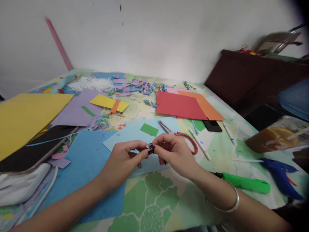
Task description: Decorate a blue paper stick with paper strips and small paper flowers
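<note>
My left hand (130,154) and my right hand (172,153) meet at the fingertips over the table. Both are closed in a pinch on one tiny piece (150,146), bluish where it shows; the fingers hide most of it. Beneath them lies a light blue sheet (125,137), with a darker blue sheet (96,193) to the left. On the light sheet, a small green paper rectangle (149,129) rests just beyond my fingers. Scissors with red handles (194,145) lie behind my right hand, blades pointing away to the left.
Right of my hands are a white marker (200,144), a green lighter (246,183), a blue glue gun (281,177) and a drink cup (272,138). Red card (180,105) and a black phone (212,126) lie farther back. Yellow card (31,116) and a white power strip (26,183) are at left.
</note>
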Available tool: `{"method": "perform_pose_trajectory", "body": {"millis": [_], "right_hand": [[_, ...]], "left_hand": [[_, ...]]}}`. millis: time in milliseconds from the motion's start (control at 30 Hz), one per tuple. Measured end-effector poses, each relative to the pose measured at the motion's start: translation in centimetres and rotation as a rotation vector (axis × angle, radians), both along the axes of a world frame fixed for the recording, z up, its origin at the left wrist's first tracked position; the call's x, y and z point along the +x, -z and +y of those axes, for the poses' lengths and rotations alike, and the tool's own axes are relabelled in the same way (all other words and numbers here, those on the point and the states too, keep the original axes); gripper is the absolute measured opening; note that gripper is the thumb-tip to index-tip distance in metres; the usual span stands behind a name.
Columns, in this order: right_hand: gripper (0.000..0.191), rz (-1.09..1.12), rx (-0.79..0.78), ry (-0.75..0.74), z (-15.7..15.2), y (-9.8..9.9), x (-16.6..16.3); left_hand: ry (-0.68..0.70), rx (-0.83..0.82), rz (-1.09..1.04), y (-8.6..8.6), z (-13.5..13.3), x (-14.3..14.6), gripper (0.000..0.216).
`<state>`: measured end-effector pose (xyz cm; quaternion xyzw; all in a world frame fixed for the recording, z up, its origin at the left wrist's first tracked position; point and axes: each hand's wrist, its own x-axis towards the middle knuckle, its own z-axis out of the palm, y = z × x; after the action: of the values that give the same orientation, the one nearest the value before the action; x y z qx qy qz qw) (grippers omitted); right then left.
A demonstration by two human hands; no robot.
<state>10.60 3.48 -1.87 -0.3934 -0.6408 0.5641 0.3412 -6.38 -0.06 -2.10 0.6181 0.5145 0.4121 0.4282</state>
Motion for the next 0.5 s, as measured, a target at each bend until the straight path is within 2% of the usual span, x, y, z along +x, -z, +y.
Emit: {"method": "perform_pose_trajectory", "body": {"millis": [100, 233, 333, 433, 500], "right_hand": [[0.008, 0.078, 0.007, -0.006, 0.3, -0.1, 0.5], [0.009, 0.092, 0.094, 0.016, 0.5, 0.3, 1.4], [0.012, 0.086, 0.152, 0.039, 0.8, 0.8, 2.0], [0.032, 0.150, 0.188, 0.023, 1.1, 1.2, 2.5], [0.038, 0.144, 0.238, 0.013, 1.1, 1.3, 2.6]], "left_hand": [[-0.007, 0.015, 0.003, -0.9, 0.2, 0.8, 0.016], [-0.003, 0.035, -0.012, -1.5, 0.5, 1.7, 0.017], [-0.050, 0.056, -0.037, -1.3, 0.7, 2.2, 0.017], [-0.076, 0.050, -0.086, -0.5, 0.8, 2.5, 0.016], [-0.071, 0.024, -0.094, 0.1, 0.8, 2.6, 0.016]]}}
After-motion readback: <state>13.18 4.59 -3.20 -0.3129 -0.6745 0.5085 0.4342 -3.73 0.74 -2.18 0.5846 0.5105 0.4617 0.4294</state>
